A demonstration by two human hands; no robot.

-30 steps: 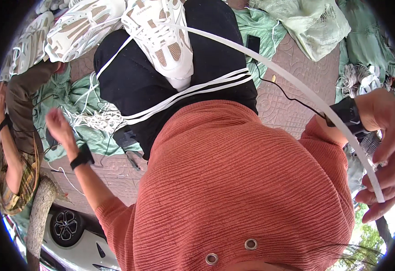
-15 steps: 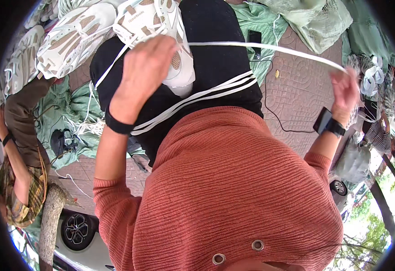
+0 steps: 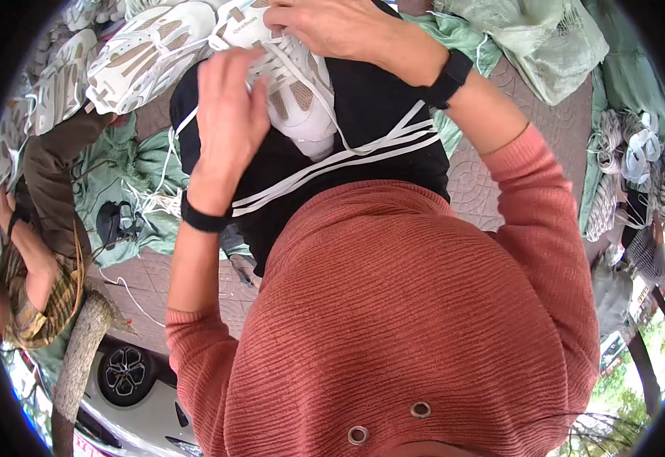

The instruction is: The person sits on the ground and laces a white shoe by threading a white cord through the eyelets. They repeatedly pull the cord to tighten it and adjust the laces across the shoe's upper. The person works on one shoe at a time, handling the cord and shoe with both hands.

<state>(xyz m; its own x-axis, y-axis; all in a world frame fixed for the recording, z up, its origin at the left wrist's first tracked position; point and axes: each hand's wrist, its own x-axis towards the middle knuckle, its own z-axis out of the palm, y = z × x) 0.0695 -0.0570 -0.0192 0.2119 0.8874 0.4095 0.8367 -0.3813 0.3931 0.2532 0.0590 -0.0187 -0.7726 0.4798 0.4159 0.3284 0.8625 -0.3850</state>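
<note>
A white and beige sneaker (image 3: 299,114) stands between my black-trousered thighs, its toe toward me. Across its upper runs a white shoelace (image 3: 296,67), and a loose length hangs down the right side. My right hand (image 3: 328,27) reaches over from the right, its fingers bent and pinching the lace at the eyelets. Beside the shoe's left side is my left hand (image 3: 229,114), slightly blurred, thumb apart from the fingers and fingertips close to the eyelets. Several spare white laces (image 3: 340,164) lie across my lap.
More sneakers (image 3: 149,57) are lined up at the upper left. Another person's arm (image 3: 31,255) shows at the left, near a tree trunk (image 3: 81,365) and a parked car (image 3: 138,411). Pale sacks (image 3: 530,46) and bundled laces (image 3: 610,145) lie at the right.
My right hand has come in from far right, where it drew a lace out taut, to the top of the shoe. My left hand has moved slightly down and its fingers have spread.
</note>
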